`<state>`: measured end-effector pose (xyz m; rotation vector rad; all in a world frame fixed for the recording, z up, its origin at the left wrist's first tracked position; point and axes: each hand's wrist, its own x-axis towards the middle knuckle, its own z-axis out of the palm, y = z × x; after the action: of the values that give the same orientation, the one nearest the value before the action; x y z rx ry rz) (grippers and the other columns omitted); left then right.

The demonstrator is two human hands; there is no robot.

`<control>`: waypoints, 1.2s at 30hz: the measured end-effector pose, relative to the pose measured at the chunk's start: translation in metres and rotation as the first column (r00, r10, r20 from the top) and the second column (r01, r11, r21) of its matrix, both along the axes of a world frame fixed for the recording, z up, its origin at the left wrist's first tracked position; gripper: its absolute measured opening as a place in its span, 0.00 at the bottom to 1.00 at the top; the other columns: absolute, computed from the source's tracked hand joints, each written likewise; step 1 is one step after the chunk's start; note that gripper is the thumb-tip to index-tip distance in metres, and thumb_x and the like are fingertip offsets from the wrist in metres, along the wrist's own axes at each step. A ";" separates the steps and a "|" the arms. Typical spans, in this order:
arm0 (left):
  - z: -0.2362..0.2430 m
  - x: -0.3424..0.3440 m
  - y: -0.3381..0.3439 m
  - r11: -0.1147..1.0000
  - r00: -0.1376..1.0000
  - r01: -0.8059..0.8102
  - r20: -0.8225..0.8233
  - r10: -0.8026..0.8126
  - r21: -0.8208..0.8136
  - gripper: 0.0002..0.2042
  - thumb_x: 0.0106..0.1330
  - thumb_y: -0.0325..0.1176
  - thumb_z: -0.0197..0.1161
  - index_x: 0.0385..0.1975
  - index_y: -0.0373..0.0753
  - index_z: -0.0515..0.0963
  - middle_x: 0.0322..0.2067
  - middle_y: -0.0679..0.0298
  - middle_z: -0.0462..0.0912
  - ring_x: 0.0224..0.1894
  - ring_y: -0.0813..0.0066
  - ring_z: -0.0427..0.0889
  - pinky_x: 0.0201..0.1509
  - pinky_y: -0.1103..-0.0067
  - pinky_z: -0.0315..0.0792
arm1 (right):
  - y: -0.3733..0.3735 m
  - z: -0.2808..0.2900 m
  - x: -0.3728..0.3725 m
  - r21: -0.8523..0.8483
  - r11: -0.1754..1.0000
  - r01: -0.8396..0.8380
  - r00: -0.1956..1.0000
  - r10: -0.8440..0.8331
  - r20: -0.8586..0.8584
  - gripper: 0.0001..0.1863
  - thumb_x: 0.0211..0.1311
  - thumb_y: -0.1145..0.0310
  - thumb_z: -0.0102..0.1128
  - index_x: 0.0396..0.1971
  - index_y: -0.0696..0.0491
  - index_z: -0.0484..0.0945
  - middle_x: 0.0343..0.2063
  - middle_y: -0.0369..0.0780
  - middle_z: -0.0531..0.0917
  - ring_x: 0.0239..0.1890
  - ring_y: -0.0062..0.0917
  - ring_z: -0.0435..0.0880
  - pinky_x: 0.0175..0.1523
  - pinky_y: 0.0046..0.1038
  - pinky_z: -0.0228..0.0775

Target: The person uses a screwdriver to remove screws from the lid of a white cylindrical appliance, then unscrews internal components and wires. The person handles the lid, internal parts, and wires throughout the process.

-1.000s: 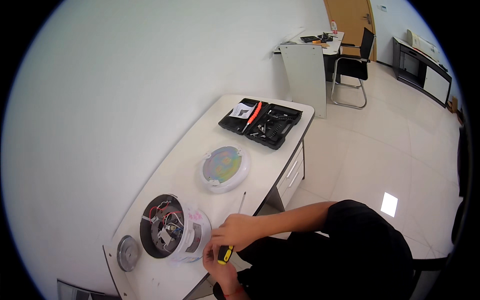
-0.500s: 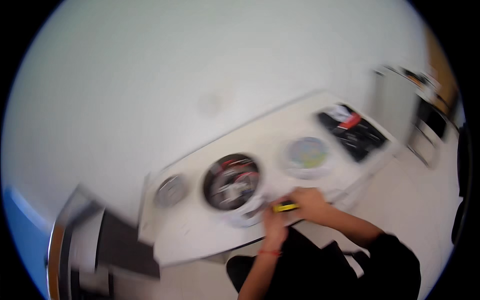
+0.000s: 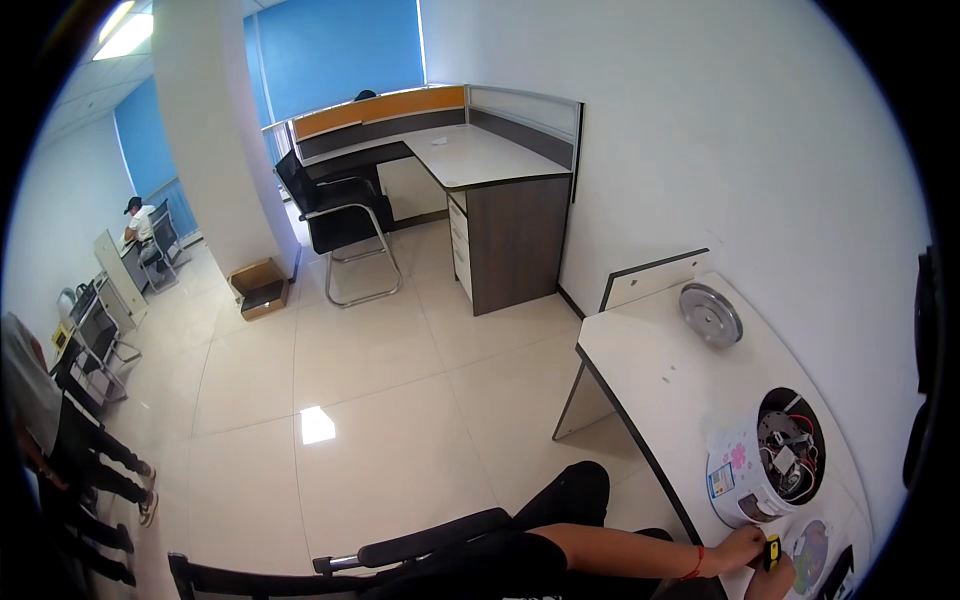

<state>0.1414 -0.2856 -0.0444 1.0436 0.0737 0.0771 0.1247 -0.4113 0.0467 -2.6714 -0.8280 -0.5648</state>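
Observation:
At the lower right, both my hands meet at the table's near edge. My left hand (image 3: 738, 551), with a red cord on its wrist, has its fingers closed against a small yellow-and-black object (image 3: 772, 551) whose kind I cannot make out. My right hand (image 3: 774, 580) grips this object from the other side, its fingers partly hidden. Just beyond them a white, flower-printed rice cooker body (image 3: 735, 490) shows wires and metal parts in its opening. Beside it lies a round, colourful-topped piece (image 3: 808, 556).
A grey metal disc (image 3: 711, 316) lies at the far end of the white table (image 3: 640, 345). Black items (image 3: 846, 566) are at the right. Beyond stand a corner desk (image 3: 515, 240), a chair (image 3: 345, 220) and an open box (image 3: 260, 290). People stand (image 3: 70, 440) and sit (image 3: 142, 225) at left.
My view has swung left, bringing the room, desks and people into sight. The table and my hands have shifted to the lower right; the yellow-and-black object remains between my hands.

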 end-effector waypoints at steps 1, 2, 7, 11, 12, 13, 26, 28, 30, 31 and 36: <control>0.000 -0.001 0.000 1.000 1.000 0.008 0.005 -0.008 -0.030 0.09 0.72 0.29 0.54 0.33 0.30 0.79 0.26 0.65 0.79 0.27 0.77 0.80 0.34 0.77 0.78 | 0.001 -0.002 -0.001 -0.016 1.000 0.018 1.000 -0.018 -0.008 0.12 0.59 0.63 0.67 0.29 0.59 0.84 0.24 0.52 0.83 0.26 0.52 0.81 0.33 0.48 0.72; -0.001 -0.003 -0.001 0.998 1.000 0.017 0.010 -0.016 -0.060 0.10 0.72 0.29 0.54 0.33 0.30 0.79 0.26 0.65 0.79 0.28 0.77 0.80 0.34 0.77 0.78 | 0.002 -0.003 -0.001 -0.031 0.999 0.036 0.999 -0.036 -0.015 0.12 0.60 0.63 0.67 0.29 0.59 0.84 0.24 0.52 0.83 0.27 0.52 0.81 0.33 0.49 0.73; -0.021 0.007 -0.006 0.995 0.997 -0.010 0.074 0.017 -0.095 0.09 0.72 0.30 0.54 0.36 0.31 0.79 0.29 0.61 0.82 0.30 0.74 0.82 0.35 0.74 0.79 | 0.012 0.012 -0.005 -0.021 0.999 -0.048 0.999 0.047 -0.027 0.11 0.60 0.64 0.67 0.32 0.58 0.84 0.28 0.53 0.85 0.31 0.51 0.83 0.38 0.48 0.74; -0.012 0.002 -0.019 0.995 0.997 -0.071 0.032 0.069 0.077 0.07 0.68 0.27 0.57 0.41 0.33 0.80 0.32 0.65 0.82 0.33 0.78 0.80 0.37 0.77 0.77 | -0.006 -0.007 0.013 0.019 0.995 -0.094 0.994 0.093 0.053 0.11 0.51 0.71 0.68 0.34 0.58 0.81 0.30 0.51 0.82 0.35 0.52 0.82 0.41 0.48 0.72; 0.002 -0.007 -0.013 0.984 0.998 -0.063 0.023 0.060 0.166 0.08 0.67 0.26 0.58 0.42 0.33 0.80 0.33 0.67 0.82 0.34 0.79 0.80 0.37 0.78 0.76 | -0.014 -0.020 0.021 0.050 0.995 -0.091 0.992 0.086 0.098 0.13 0.46 0.75 0.69 0.34 0.59 0.79 0.30 0.51 0.81 0.35 0.53 0.81 0.41 0.48 0.71; 0.008 -0.012 -0.010 0.979 0.998 -0.009 0.067 -0.004 0.202 0.09 0.65 0.25 0.58 0.43 0.34 0.81 0.34 0.67 0.83 0.36 0.80 0.79 0.39 0.79 0.76 | -0.026 -0.024 0.027 0.001 0.994 -0.105 0.991 0.105 0.081 0.14 0.46 0.75 0.69 0.35 0.58 0.79 0.32 0.50 0.80 0.35 0.51 0.81 0.40 0.47 0.71; 0.015 -0.064 0.065 0.997 0.979 -0.054 0.193 0.064 -0.058 0.18 0.68 0.16 0.57 0.58 0.29 0.72 0.53 0.56 0.80 0.56 0.67 0.81 0.65 0.71 0.75 | 0.036 0.005 0.031 -0.209 0.937 -0.280 0.915 0.326 0.239 0.06 0.57 0.70 0.60 0.33 0.54 0.78 0.31 0.41 0.80 0.32 0.36 0.86 0.33 0.37 0.78; 0.013 -0.065 0.064 0.999 0.977 -0.045 0.209 0.049 -0.024 0.15 0.70 0.17 0.55 0.56 0.29 0.71 0.52 0.55 0.80 0.55 0.64 0.82 0.65 0.69 0.76 | 0.021 0.010 0.056 -0.134 0.979 -0.156 0.970 0.178 0.168 0.05 0.58 0.70 0.59 0.33 0.53 0.81 0.32 0.44 0.83 0.34 0.41 0.87 0.36 0.41 0.79; 0.014 -0.064 0.062 0.997 0.970 -0.049 0.243 0.031 0.067 0.14 0.71 0.18 0.54 0.55 0.30 0.70 0.51 0.54 0.79 0.54 0.63 0.82 0.65 0.68 0.77 | -0.002 0.021 0.106 0.012 0.999 0.050 0.994 -0.051 0.098 0.07 0.58 0.71 0.57 0.32 0.53 0.84 0.34 0.46 0.86 0.36 0.44 0.87 0.41 0.46 0.79; 0.017 -0.066 0.060 0.996 0.968 -0.048 0.248 0.029 0.073 0.14 0.71 0.17 0.54 0.55 0.30 0.71 0.50 0.55 0.80 0.53 0.65 0.82 0.64 0.69 0.77 | -0.015 0.037 0.124 -0.039 0.984 0.176 0.981 -0.172 0.085 0.08 0.58 0.69 0.58 0.33 0.53 0.85 0.36 0.47 0.86 0.38 0.44 0.88 0.42 0.45 0.81; 0.019 -0.065 0.056 0.985 0.968 0.000 0.249 -0.044 0.173 0.12 0.71 0.17 0.53 0.52 0.30 0.73 0.49 0.55 0.81 0.51 0.67 0.83 0.62 0.71 0.78 | -0.084 0.049 0.221 -0.017 0.852 0.523 0.852 -0.523 -0.012 0.13 0.56 0.67 0.64 0.40 0.54 0.85 0.44 0.48 0.87 0.51 0.44 0.85 0.54 0.45 0.78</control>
<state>0.0768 -0.2300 -0.0256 1.1993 -0.1782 0.1982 0.3454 -0.4948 0.0954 -2.9053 -0.0739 -0.6522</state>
